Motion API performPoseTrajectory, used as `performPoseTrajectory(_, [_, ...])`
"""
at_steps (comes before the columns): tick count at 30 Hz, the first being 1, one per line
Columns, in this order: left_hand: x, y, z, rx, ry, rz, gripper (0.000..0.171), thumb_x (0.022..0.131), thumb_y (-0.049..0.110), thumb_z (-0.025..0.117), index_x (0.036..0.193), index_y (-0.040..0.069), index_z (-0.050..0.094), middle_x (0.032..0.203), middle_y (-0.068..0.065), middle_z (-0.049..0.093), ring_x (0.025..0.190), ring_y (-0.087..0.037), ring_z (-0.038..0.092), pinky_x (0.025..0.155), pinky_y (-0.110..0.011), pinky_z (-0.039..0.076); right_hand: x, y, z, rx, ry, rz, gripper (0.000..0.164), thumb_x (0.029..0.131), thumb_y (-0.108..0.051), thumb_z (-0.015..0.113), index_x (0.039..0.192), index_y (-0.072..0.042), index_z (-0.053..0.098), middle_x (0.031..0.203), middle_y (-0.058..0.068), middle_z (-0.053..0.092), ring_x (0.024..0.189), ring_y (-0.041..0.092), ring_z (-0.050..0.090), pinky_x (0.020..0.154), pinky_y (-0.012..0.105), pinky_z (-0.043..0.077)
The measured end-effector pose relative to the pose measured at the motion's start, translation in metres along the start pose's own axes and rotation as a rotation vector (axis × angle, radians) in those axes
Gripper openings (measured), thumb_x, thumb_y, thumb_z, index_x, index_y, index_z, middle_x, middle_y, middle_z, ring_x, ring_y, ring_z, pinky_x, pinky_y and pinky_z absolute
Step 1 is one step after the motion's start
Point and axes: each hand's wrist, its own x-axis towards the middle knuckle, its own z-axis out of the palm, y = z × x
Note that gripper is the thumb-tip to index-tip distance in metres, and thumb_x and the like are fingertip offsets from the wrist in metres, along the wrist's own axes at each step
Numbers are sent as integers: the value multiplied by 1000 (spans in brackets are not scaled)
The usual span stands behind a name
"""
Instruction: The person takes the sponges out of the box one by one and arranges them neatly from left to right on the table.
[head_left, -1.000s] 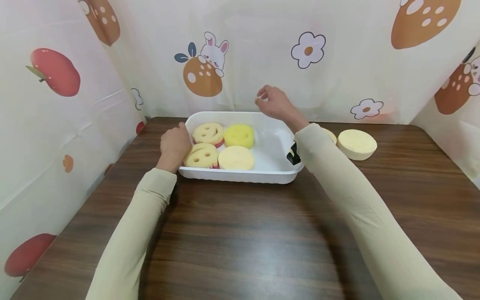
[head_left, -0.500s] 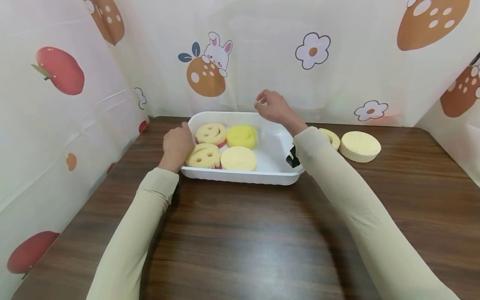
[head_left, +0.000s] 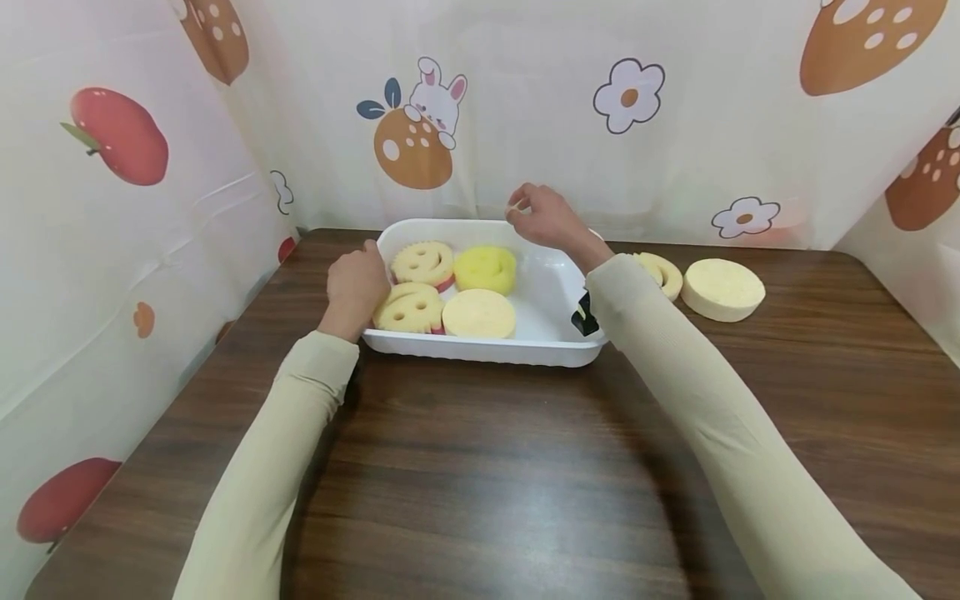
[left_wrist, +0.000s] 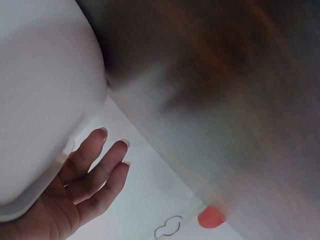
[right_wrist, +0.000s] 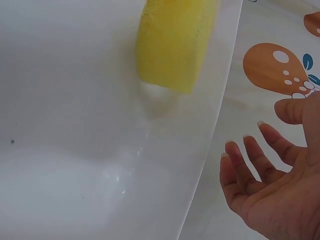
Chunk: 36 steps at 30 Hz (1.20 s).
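A white tray holds several round foam pieces at its left and middle. My left hand grips the tray's left rim. In the left wrist view, several fingers curve beside the outer wall, and the thumb is hidden behind the tray. My right hand hovers over the back rim, fingers loosely curled and nothing in them. Inside the tray lie a cream smiley, another cream smiley with a red-pink underside, a bright yellow smiley and a plain cream disc.
A plain cream disc and a cream smiley, partly covered by the right sleeve, lie on the wooden table right of the tray. A patterned sheet hangs close behind. The right wrist wears a black band.
The right hand has sunk slightly toward the tray's back rim. The left hand stays on the left rim. The whole view shifts a little, and the foam pieces keep their places.
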Motion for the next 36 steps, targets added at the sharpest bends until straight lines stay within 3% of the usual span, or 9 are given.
performPoseTrajectory(12, [0, 5, 1, 6, -5, 4, 49, 98, 27, 49, 132, -8, 41, 106, -30, 66, 94, -43, 67, 77, -52, 56, 2, 5, 11, 11, -27, 3, 45, 103, -35, 47, 142, -12, 45, 149, 12, 45, 135, 30, 44, 112, 46, 41])
performPoseTrajectory(28, [2, 4, 2, 15, 16, 11, 47, 97, 25, 48, 129, -9, 43, 105, -30, 66, 94, -44, 68, 78, -53, 56, 9, 13, 21, -14, -61, -70, 45, 102, -34, 49, 139, -9, 47, 146, 16, 48, 136, 32, 45, 113, 47, 38])
performPoseTrajectory(36, [3, 2, 3, 18, 34, 13, 47, 97, 27, 50, 127, -8, 45, 106, -30, 66, 94, -45, 68, 78, -53, 56, 14, 13, 26, -48, -127, -103, 45, 101, -32, 50, 139, -8, 47, 147, 19, 49, 137, 34, 45, 112, 48, 40])
